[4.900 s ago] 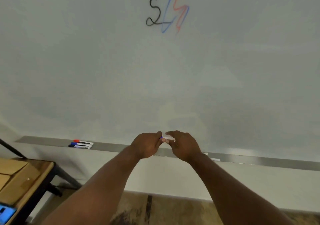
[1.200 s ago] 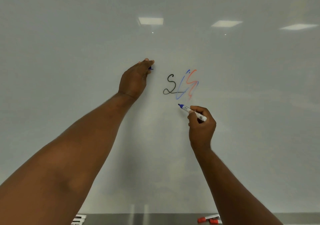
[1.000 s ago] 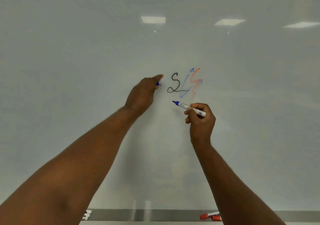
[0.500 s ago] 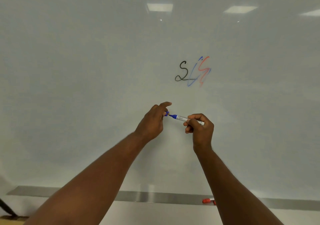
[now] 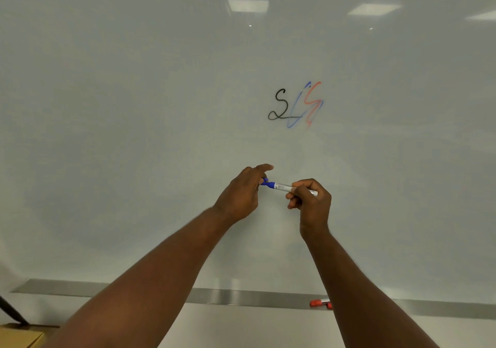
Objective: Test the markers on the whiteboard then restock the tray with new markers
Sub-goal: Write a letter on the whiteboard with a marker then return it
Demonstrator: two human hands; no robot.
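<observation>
Head view: my right hand point(image 5: 312, 202) curls round a white marker point(image 5: 283, 186) with a blue end; my left hand point(image 5: 241, 196) pinches its blue cap point(image 5: 265, 181) against that end.

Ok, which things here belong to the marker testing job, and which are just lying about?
Job in hand: blue marker, gripped by the right hand; blue cap, pinched by the left hand at the marker's tip; whiteboard with test scribbles; tray holding red markers.
Lying about: wooden surface and black leg, bottom left.
</observation>
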